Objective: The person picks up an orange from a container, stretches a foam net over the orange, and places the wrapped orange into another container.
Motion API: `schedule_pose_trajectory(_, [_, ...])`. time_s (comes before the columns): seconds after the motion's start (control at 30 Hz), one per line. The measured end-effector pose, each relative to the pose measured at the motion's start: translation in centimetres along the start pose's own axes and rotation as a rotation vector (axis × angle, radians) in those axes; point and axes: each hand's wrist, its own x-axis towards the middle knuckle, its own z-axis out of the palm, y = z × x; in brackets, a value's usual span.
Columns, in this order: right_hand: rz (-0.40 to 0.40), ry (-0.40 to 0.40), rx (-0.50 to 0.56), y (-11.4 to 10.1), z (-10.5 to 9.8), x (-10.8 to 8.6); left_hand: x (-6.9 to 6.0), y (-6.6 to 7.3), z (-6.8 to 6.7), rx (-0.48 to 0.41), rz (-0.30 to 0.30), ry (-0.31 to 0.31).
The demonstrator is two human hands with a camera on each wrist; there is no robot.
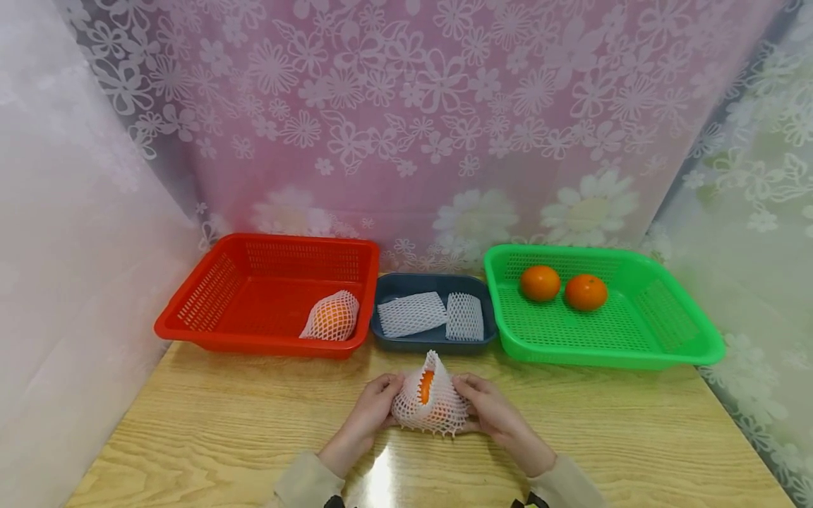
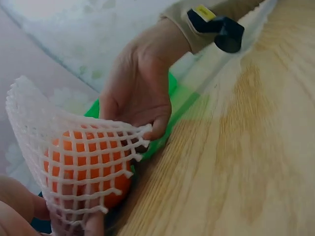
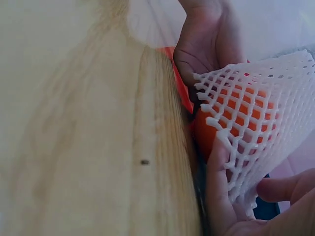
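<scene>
A white foam fruit net (image 1: 449,401) is pulled over an orange (image 1: 426,386) just above the table's middle. The orange's bright skin shows through the slit at the net's peaked top. On the left side, my left hand (image 1: 373,408) grips the net's edge between thumb and fingers. My right hand (image 1: 494,410) pinches the opposite side the same way. Both wrist views show the net's toothed lower rim spread wide, with the underside of the orange (image 3: 204,132) bare there. Some fingertips are behind the mesh.
Behind the hands, a dark blue tray (image 1: 438,347) contains two flat foam nets (image 1: 413,315). A red basket (image 1: 254,344) at left has a netted orange (image 1: 333,317) in it. Two bare oranges (image 1: 586,292) lie in the green basket (image 1: 610,358) at right. Floral curtains surround the wooden table (image 1: 254,423).
</scene>
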Motion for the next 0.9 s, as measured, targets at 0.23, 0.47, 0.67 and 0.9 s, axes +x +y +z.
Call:
schedule_pose_trajectory(0.23, [-0.045,-0.022,-0.086,-0.3,0.4,-0.2,-0.2,0.2,0.3,0.12,0.068,0.014])
schedule_pose_trajectory(0.47, [-0.06,-0.035,-0.077,-0.5,0.4,-0.1,-0.2,0.1,0.7,0.107,0.095,0.025])
schedule_pose_trajectory(0.67, [-0.047,-0.087,0.058,-1.0,0.3,0.3,0.0,0.8,1.3,0.053,0.138,0.048])
schedule_pose_trajectory(0.9, [-0.058,-0.181,0.123,-2.5,0.6,0.4,0.3,2.4,2.2,0.03,0.195,0.122])
